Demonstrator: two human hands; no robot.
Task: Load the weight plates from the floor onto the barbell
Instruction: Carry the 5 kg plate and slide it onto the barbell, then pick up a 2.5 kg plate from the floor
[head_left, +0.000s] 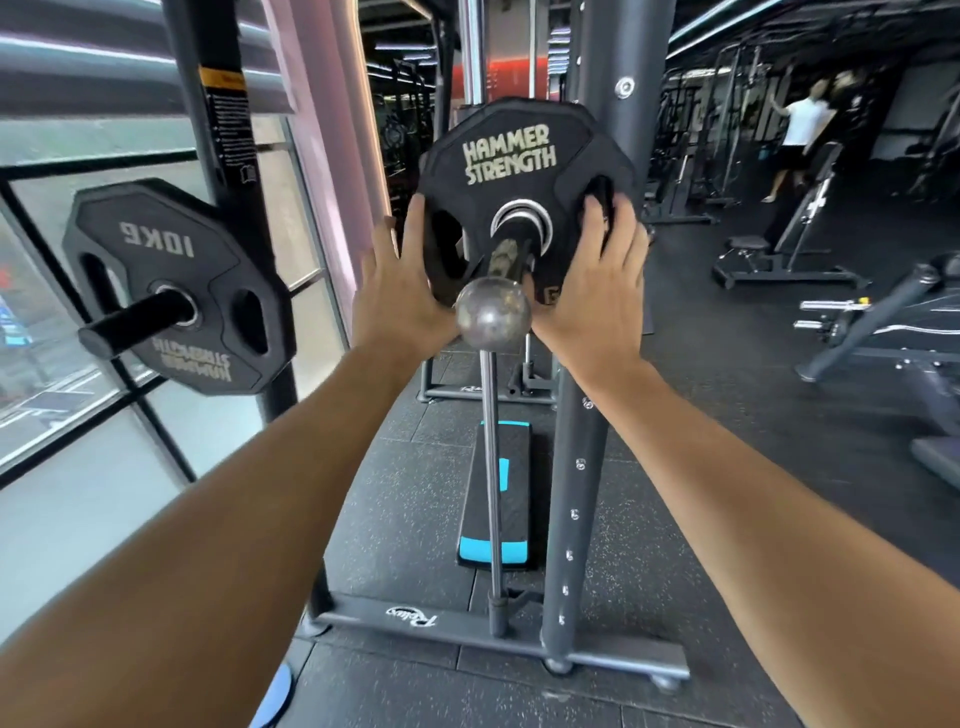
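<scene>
While both arms reach forward, a black weight plate (511, 197) marked HAMMER STRENGTH sits threaded on the barbell (506, 260), whose sleeve passes through the plate's steel-ringed centre hole and points back toward the camera, ending in a round metal end cap (492, 312). The left hand (402, 283) lies against the plate's left edge with its fingers straight and its thumb pointing up along the rim; this grip is wide, pressing and not curled. The right hand (597, 270) holds the plate's right side, its fingertips hooked into the handle slot there, so its grip is closed round the plate's edge.

To the left, a second black plate (176, 291), marked 10KG and hanging upside down, rests on a black storage peg (137, 325) fixed to a dark upright post (228, 171) beside a large window (67, 415). Below the barbell, a thin steel guide rod (491, 467) runs down to the grey base frame (467, 634) of the machine, next to a thick grey column (576, 441) with a row of holes. A black and blue step platform (498, 499) lies on the dark rubber floor (727, 441). Far off at the right, a person in a white shirt (800, 130) stands among other gym machines.
</scene>
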